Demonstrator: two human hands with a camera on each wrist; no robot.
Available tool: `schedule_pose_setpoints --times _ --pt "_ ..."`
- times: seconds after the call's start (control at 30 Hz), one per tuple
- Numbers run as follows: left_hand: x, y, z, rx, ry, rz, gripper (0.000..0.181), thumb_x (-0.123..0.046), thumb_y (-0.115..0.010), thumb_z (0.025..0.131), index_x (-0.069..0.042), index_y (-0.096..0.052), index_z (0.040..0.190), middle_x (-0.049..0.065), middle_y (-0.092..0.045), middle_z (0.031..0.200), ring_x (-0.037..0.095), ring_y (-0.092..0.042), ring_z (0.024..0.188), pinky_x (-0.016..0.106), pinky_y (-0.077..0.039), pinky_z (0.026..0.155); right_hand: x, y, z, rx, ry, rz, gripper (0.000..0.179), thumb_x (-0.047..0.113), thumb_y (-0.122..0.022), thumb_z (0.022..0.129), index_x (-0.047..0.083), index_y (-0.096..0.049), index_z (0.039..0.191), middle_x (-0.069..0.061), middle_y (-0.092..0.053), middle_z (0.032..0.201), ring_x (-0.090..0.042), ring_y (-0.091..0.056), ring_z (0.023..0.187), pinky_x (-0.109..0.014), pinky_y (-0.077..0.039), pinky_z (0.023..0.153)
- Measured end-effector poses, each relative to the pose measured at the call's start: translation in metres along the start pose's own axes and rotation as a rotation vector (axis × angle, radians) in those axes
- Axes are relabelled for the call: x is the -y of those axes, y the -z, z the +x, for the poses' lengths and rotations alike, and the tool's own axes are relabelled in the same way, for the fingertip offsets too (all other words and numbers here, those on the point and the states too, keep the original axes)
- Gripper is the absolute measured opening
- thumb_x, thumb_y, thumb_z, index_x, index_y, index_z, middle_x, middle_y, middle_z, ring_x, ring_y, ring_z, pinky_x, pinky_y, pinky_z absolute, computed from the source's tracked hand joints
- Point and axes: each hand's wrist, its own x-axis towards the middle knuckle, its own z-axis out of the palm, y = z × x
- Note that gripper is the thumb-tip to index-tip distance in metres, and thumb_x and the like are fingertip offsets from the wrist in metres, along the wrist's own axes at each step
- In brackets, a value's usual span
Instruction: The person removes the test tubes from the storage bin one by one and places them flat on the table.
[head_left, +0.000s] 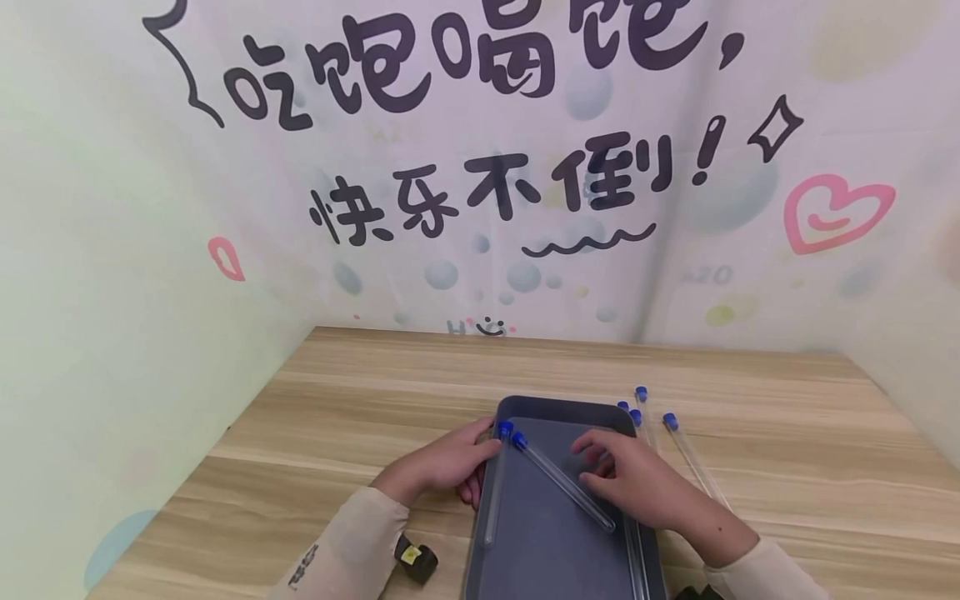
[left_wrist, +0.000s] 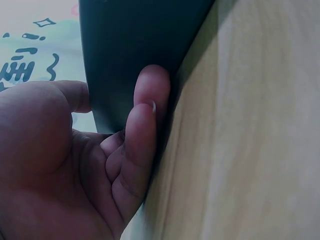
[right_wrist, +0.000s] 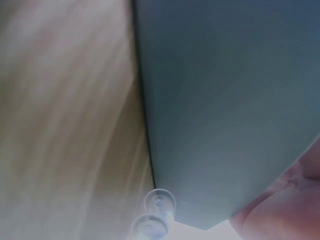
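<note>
A dark grey tray lies on the table. My left hand holds its left side; in the left wrist view the thumb is at the rim and the fingers lie against the outer wall. Inside, one clear test tube with a blue cap runs along the left wall, and another blue-capped test tube lies slantwise. More clear tubing shows along the right wall, its upper part hidden by my right hand. That hand hovers over the tray's right side, fingers loosely bent and nothing between them.
To the right of the tray, several blue-capped test tubes lie on the wooden table, one test tube farthest right. Round clear tube ends show beside the tray wall in the right wrist view. A printed cloth hangs behind the table.
</note>
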Motion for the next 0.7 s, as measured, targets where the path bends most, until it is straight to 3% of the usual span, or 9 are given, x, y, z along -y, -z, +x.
schedule_pose_setpoints --times 0.7 --pt "0.0003 -0.0001 0.0000 -0.005 0.001 -0.006 0.048 -0.036 -0.037 0.098 -0.034 -0.024 0.144 0.013 -0.058 0.052 0.023 -0.058 0.041 0.035 -0.050 0.040 -0.0022 -0.0001 0.0000 0.005 0.011 0.010 0.028 0.020 -0.064 0.086 0.011 -0.059 0.111 -0.003 -0.063 0.098 -0.011 -0.060 0.083 -0.020 -0.050 0.064"
